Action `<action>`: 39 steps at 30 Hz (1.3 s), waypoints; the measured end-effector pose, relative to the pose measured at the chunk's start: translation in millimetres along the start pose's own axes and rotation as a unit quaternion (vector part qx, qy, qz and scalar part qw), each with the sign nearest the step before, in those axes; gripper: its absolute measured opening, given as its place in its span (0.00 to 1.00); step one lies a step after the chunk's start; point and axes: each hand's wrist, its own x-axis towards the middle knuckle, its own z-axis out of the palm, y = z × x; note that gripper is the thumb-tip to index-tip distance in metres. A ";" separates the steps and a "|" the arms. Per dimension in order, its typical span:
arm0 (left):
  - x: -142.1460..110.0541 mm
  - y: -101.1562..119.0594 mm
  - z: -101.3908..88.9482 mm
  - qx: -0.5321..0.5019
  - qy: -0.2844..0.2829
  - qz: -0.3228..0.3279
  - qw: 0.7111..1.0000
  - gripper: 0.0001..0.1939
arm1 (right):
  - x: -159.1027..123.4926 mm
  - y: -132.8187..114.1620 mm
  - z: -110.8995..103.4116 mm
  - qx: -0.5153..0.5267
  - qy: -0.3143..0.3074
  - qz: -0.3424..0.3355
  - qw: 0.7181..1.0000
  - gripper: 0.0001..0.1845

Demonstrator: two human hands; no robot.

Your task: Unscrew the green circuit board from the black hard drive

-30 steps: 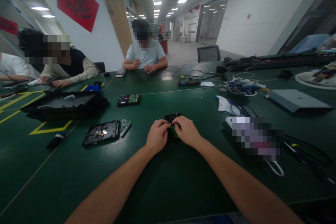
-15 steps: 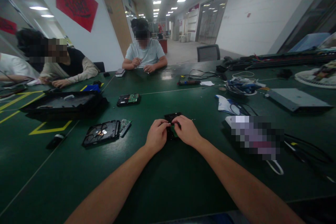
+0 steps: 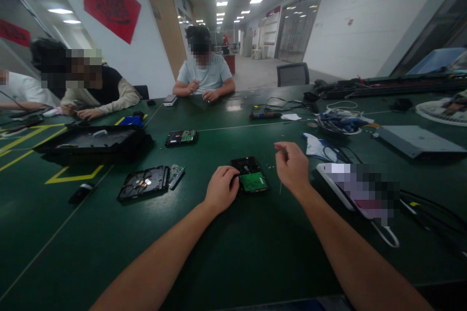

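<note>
A hard drive (image 3: 254, 181) lies flat on the green table in front of me, with its green circuit board facing up. My left hand (image 3: 223, 187) is closed on the drive's left edge, fingertips hidden in part by the hand. Just right of the drive, my right hand (image 3: 294, 165) is raised with curled fingers. From under it a thin, pale rod (image 3: 280, 188) points down; its upper part is hidden in the hand. Tiny bits, possibly screws (image 3: 270, 167), lie between the drive and this hand.
To the left are an opened hard drive (image 3: 144, 183), a loose circuit board (image 3: 177, 176), another drive (image 3: 181, 137) and a black tray (image 3: 91, 140). A blurred-out device (image 3: 346, 189), cables (image 3: 339, 121) and a metal box (image 3: 419, 140) stand right. Co-workers (image 3: 204, 75) sit across the table.
My right hand has left the drive and moved right, uncovering the green board and the thin rod. The left hand stays at the drive's left edge. The view has shifted slightly.
</note>
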 end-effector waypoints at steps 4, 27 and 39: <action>-1.0 4.7 0.2 0.028 -0.020 0.047 0.998 0.08 | 3.1 -0.1 -4.9 -0.007 0.079 -0.084 0.993 0.13; -2.9 5.0 -1.8 0.125 -0.076 -0.119 0.982 0.18 | -11.8 -2.4 12.8 0.024 -0.035 -0.043 0.998 0.28; 0.8 -8.5 0.2 0.133 -0.069 -0.107 0.983 0.16 | -10.8 1.8 13.5 0.011 -0.009 -0.048 0.999 0.27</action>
